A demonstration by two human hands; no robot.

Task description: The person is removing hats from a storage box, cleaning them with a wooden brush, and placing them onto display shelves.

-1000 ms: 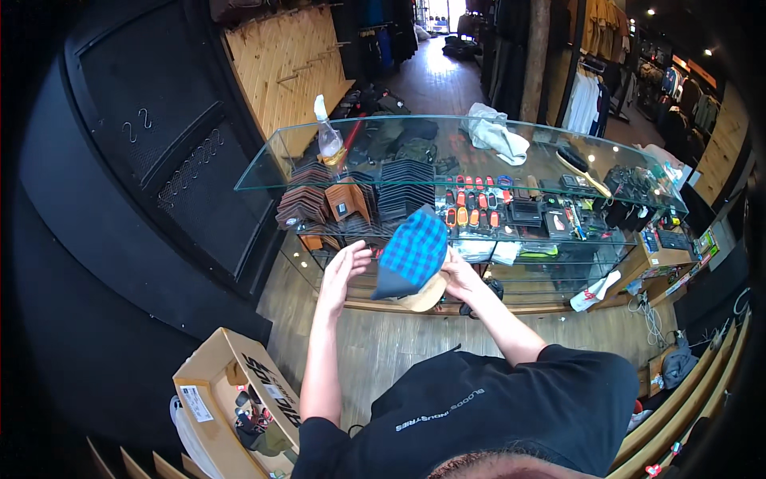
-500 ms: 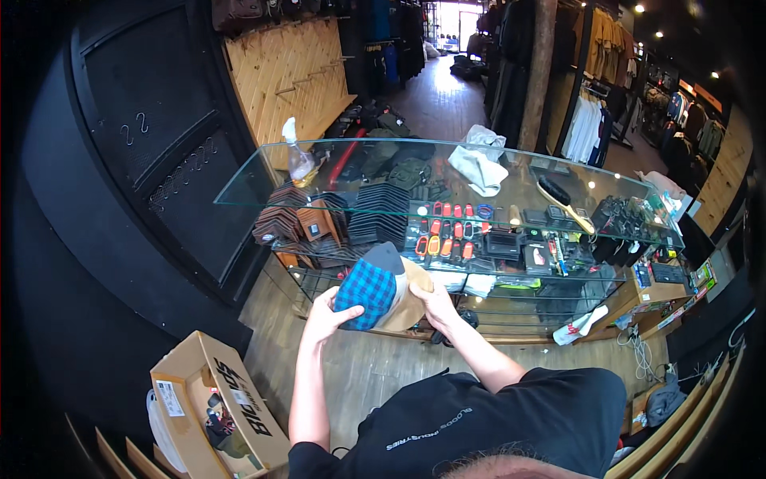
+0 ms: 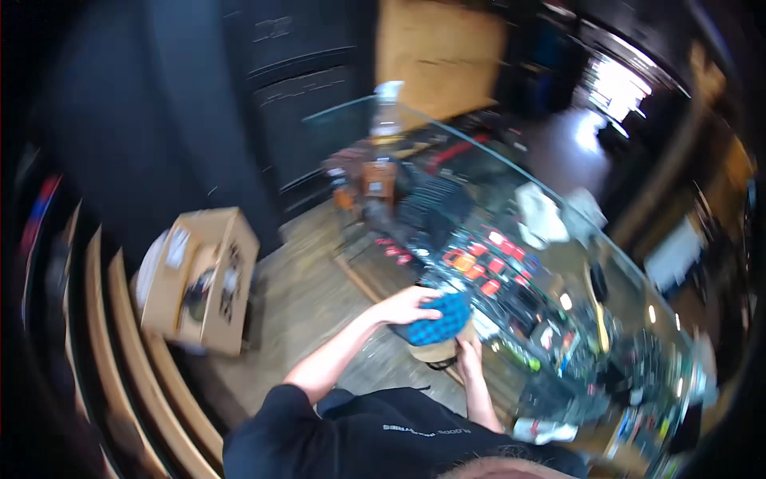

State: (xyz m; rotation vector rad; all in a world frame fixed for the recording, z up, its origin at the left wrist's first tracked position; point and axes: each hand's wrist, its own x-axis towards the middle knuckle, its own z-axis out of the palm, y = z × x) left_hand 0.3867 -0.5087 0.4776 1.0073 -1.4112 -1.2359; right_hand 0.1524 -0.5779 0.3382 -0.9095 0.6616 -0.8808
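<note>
Between my two hands is a cap [image 3: 444, 321] with blue-and-black checked cloth and a tan part. My left hand [image 3: 408, 310] grips its checked side, thumb lying across the cloth. At the tan edge, my right hand [image 3: 469, 351] holds on from the right. The cap is in front of my body, at the near side of the glass display counter [image 3: 511, 169]. Motion blurs the picture, so finer details of the cap cannot be made out.
An open cardboard box [image 3: 231, 299] stands on the floor at left, beside curved wooden shelf edges [image 3: 152, 359]. On the counter are a spray bottle [image 3: 388, 112], a white cloth [image 3: 541, 215] and a brush [image 3: 600, 307]. Small red and orange items [image 3: 479, 263] lie in the case.
My view has swung left, so the counter now lies further right and slanted. The cap has turned in my hands, which both still hold it.
</note>
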